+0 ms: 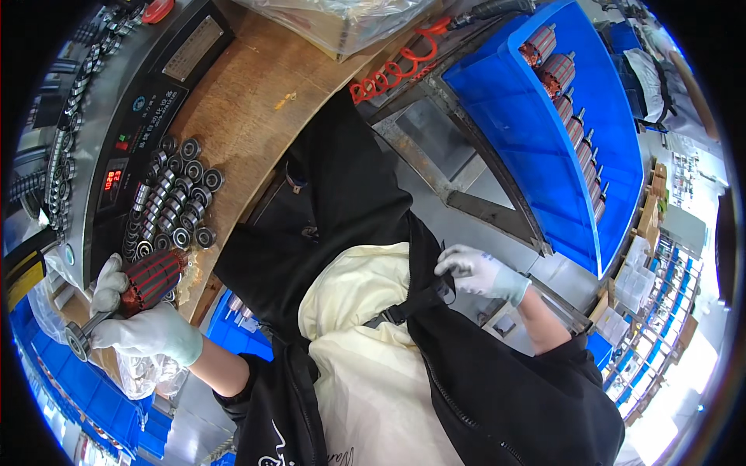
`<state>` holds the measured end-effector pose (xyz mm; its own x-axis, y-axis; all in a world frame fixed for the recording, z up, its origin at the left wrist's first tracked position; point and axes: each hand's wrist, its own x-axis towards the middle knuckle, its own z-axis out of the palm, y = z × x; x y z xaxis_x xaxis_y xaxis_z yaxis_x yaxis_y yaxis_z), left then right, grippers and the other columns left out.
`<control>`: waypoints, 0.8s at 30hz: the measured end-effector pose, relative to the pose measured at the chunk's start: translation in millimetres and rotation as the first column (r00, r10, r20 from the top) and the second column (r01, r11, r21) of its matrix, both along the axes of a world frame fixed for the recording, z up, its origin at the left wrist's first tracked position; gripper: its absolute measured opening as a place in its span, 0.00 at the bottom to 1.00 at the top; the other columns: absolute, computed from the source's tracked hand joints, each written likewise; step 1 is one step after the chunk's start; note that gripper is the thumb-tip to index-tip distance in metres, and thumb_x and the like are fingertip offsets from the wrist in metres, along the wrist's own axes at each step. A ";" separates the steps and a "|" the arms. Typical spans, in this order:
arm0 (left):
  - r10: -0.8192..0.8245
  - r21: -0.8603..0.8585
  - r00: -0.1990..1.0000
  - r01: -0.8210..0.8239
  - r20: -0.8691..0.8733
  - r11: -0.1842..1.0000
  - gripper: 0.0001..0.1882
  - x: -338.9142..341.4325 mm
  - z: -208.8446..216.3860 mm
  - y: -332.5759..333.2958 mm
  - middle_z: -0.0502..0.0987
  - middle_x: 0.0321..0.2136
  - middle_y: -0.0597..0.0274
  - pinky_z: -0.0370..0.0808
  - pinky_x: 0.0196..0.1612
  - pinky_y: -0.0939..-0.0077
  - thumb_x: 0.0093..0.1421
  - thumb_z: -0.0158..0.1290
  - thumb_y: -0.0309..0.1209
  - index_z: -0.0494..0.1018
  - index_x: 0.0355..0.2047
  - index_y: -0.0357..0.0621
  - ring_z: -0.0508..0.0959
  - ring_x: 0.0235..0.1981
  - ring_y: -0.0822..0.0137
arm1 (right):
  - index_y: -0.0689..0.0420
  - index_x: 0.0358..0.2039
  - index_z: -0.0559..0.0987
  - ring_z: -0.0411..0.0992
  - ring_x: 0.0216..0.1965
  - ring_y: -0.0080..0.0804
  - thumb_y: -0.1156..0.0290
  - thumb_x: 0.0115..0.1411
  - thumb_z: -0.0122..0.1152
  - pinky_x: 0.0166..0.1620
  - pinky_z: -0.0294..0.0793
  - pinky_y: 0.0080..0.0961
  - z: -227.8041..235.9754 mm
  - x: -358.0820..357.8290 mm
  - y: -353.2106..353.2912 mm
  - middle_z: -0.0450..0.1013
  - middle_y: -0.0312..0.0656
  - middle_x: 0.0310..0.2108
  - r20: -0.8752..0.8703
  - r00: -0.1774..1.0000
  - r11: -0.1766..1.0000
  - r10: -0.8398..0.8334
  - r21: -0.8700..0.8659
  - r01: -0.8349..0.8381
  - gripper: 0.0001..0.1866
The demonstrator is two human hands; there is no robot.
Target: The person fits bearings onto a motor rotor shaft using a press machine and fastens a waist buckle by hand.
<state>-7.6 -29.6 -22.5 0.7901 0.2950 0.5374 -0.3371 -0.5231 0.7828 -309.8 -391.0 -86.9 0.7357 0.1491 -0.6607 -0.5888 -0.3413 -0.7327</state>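
My gloved left hand (148, 330) is closed around a motor armature (155, 279) with a dark red-striped core and copper windings. At the lower end of its shaft, beyond my fingers, is a round metal bearing (78, 342). The armature is tilted over the edge of the wooden bench (241, 116), beside a cluster of ball bearings (177, 194). My gloved right hand (478, 273) is at the edge of my black jacket (497, 388), near a strap with a buckle. Its fingers are curled together, and what they pinch is hidden.
A black-fronted machine (128, 147) with a red display stands along the bench's left side. To the right, a blue bin (521, 147) holding several armatures rests on a metal frame (497, 206). A red coiled hose (396, 70) hangs by the bench. Another person (660, 85) is at far right.
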 end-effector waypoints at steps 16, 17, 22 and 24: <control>0.006 0.036 1.000 -0.005 -0.020 0.999 0.36 0.9 4.0 7.1 0.75 0.25 0.51 0.81 0.45 0.59 0.73 0.19 0.50 0.66 0.22 0.38 0.80 0.34 0.52 | 0.57 0.37 0.75 0.74 0.33 0.17 0.70 0.59 0.67 0.34 0.72 0.17 -11.3 -37.1 -27.6 0.77 0.36 0.33 -0.543 0.824 0.737 -0.162 0.488 0.467 0.09; 0.005 0.037 1.000 -0.005 -0.022 0.999 0.36 0.7 3.6 6.1 0.75 0.25 0.51 0.81 0.45 0.59 0.73 0.19 0.50 0.66 0.22 0.38 0.80 0.34 0.52 | 0.57 0.37 0.75 0.74 0.33 0.17 0.70 0.59 0.67 0.34 0.72 0.17 -14.3 -43.2 -30.9 0.77 0.36 0.33 -0.544 0.823 0.737 -0.163 0.488 0.468 0.09; -0.088 0.058 0.996 0.087 0.008 0.995 0.34 4.8 -4.4 15.6 0.79 0.33 0.44 0.82 0.44 0.63 0.74 0.20 0.47 0.67 0.28 0.34 0.80 0.36 0.53 | 0.59 0.43 0.76 0.76 0.34 0.22 0.69 0.61 0.63 0.37 0.73 0.21 -14.9 -34.3 -40.6 0.77 0.37 0.33 -0.493 0.816 0.856 -0.301 0.239 0.459 0.11; -0.075 0.035 0.997 0.075 0.002 0.997 0.34 3.5 -5.5 20.4 0.79 0.33 0.45 0.82 0.43 0.63 0.74 0.20 0.47 0.67 0.27 0.34 0.80 0.36 0.54 | 0.60 0.43 0.77 0.76 0.34 0.25 0.67 0.62 0.62 0.38 0.74 0.24 -11.9 -18.5 -36.4 0.77 0.38 0.32 -0.469 0.850 0.929 -0.239 0.145 0.341 0.13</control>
<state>-4.1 -9.2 -28.0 0.8075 0.2159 0.5490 -0.3790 -0.5233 0.7632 -328.3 -427.4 -98.8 0.4115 0.1497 -0.8990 -0.9108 0.0310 -0.4117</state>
